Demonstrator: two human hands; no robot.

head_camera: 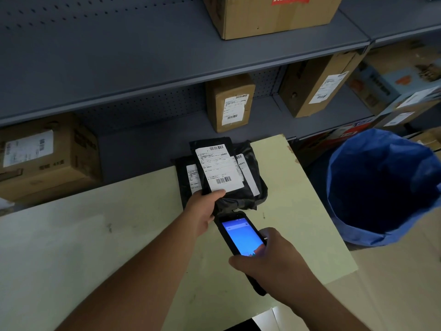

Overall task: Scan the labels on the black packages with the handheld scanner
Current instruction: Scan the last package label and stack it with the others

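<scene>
A pile of black packages (250, 187) with white barcode labels lies at the far edge of the pale table (95, 235). My left hand (202, 209) grips the top black package (212, 145) by its near edge, thumb on its white label (218, 168), tilting it up toward me. My right hand (274, 261) holds the black handheld scanner (241, 235), its blue screen lit and its head pointing at the held package's lower edge, a short gap away.
A bin lined with a blue bag (381, 187) stands right of the table. Grey shelves (167, 68) behind hold several labelled cardboard boxes (229, 103). The table's near right corner drops off close to my right wrist.
</scene>
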